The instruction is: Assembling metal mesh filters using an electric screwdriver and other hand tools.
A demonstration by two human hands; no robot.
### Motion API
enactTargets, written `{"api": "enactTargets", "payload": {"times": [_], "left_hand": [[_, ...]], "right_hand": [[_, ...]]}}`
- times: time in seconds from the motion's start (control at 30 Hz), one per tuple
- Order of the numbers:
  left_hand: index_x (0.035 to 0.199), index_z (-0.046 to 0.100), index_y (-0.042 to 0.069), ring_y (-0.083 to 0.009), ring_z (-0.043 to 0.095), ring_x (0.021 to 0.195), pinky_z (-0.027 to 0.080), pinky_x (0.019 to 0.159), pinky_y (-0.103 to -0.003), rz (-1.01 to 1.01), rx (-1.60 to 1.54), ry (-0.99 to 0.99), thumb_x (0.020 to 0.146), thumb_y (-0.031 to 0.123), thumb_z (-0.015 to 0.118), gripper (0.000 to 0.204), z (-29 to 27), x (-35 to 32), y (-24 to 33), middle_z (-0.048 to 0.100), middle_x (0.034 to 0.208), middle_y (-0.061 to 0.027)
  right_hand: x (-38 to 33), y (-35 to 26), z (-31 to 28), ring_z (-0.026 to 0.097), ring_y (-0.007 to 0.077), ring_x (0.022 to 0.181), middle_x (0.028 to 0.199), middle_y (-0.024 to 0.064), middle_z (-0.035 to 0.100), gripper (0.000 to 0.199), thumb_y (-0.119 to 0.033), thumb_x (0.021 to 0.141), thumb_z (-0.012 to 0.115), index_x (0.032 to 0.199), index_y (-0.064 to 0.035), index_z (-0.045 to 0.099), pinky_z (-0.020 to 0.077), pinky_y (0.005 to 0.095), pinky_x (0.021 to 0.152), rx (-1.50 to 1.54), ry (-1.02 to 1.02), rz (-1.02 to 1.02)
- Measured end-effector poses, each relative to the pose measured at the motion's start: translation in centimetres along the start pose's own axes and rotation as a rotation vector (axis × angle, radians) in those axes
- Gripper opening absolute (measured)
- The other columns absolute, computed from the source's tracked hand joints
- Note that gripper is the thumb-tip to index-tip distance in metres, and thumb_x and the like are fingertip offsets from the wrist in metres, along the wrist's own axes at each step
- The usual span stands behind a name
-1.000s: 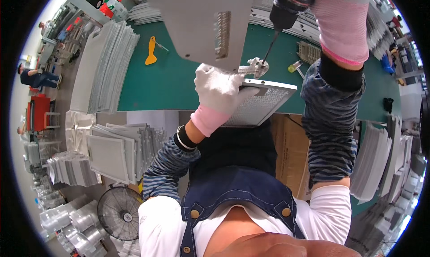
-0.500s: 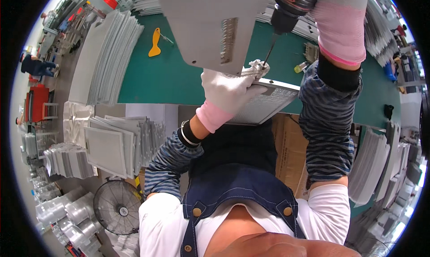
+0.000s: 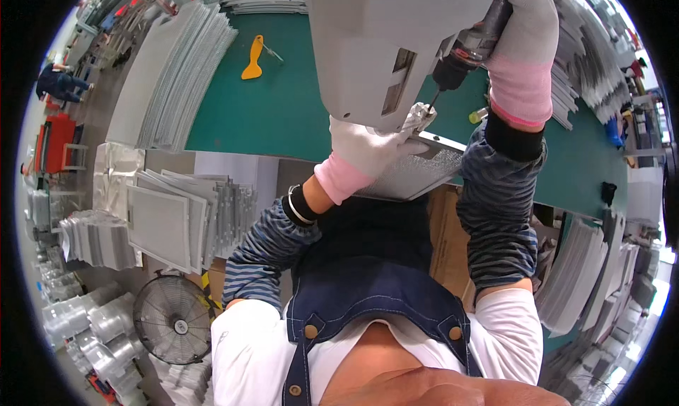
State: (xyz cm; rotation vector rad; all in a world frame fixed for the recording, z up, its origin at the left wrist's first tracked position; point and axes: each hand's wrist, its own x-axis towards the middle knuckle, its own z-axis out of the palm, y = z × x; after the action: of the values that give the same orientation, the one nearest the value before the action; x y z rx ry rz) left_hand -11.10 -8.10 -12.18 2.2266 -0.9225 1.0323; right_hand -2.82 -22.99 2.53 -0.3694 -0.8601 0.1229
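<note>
My right hand (image 3: 527, 49), in a white glove with a pink cuff, grips a dark power screwdriver (image 3: 470, 49). Its thin bit points down at a small metal piece (image 3: 421, 114) by the fingers of my left hand (image 3: 368, 151). That hand, gloved the same way, is closed at the top edge of a framed metal mesh panel (image 3: 414, 172), which tilts at the table's near edge. A large grey housing (image 3: 396, 38) with a slot hangs over the left fingertips and hides part of the grip.
A yellow scraper (image 3: 254, 58) lies on the green table (image 3: 233, 123). Stacked mesh panels stand at the far left (image 3: 180, 73) and right (image 3: 594, 52). More framed panels (image 3: 159, 218) lean below the table's left side, above a black fan (image 3: 173, 317). A cardboard box (image 3: 449, 236) stands under the table.
The grey housing appears further right in view. My right hand and the screwdriver have come lower, with the bit still at the metal piece. My left hand keeps its hold.
</note>
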Motion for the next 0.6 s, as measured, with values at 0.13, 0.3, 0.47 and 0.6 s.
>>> {"api": "enactTargets", "payload": {"times": [0.13,0.3,0.47,0.6], "left_hand": [[0.108,0.074,0.017,-0.0143,0.062,0.075,0.045,0.064,-0.030,-0.072,-0.219,-0.028,0.068,0.042,0.083,0.048,0.9,-0.4,-0.3,0.062,0.083,0.0038],[0.114,0.071,0.017,-0.0137,0.059,0.073,0.045,0.063,-0.031,-0.059,-0.188,0.061,0.069,0.039,0.083,0.052,0.8,-0.6,-0.1,0.061,0.081,0.0040],[0.112,0.070,0.016,-0.0169,0.057,0.070,0.043,0.062,-0.033,-0.099,-0.299,-0.010,0.070,0.036,0.082,0.048,0.4,-0.5,0.2,0.061,0.082,0.0031],[0.109,0.070,0.015,-0.0178,0.056,0.070,0.042,0.063,-0.033,-0.004,-0.109,0.014,0.068,0.034,0.082,0.047,0.6,-0.6,-0.5,0.061,0.081,0.0024]], "right_hand": [[-0.9,-0.3,3.5,0.062,0.0132,0.086,0.100,0.0053,0.065,0.030,-0.025,0.093,0.057,0.112,-0.0013,0.061,0.0484,0.0262,0.079,-0.576,0.214,-0.064],[-1.5,-0.3,3.7,0.062,0.0141,0.091,0.105,0.0071,0.064,0.033,-0.024,0.092,0.058,0.117,-0.0017,0.059,0.0480,0.0270,0.082,-1.100,0.462,-0.111],[-1.4,-0.5,3.4,0.062,0.0119,0.084,0.095,0.0043,0.066,0.028,-0.021,0.091,0.060,0.111,-0.0021,0.062,0.0481,0.0256,0.077,-1.037,0.404,-0.094],[1.4,1.7,1.3,0.058,0.0074,0.057,0.071,0.0016,0.063,0.020,-0.017,0.086,0.066,0.097,-0.0001,0.066,0.0442,0.0214,0.053,-0.422,-0.115,0.035]]}}
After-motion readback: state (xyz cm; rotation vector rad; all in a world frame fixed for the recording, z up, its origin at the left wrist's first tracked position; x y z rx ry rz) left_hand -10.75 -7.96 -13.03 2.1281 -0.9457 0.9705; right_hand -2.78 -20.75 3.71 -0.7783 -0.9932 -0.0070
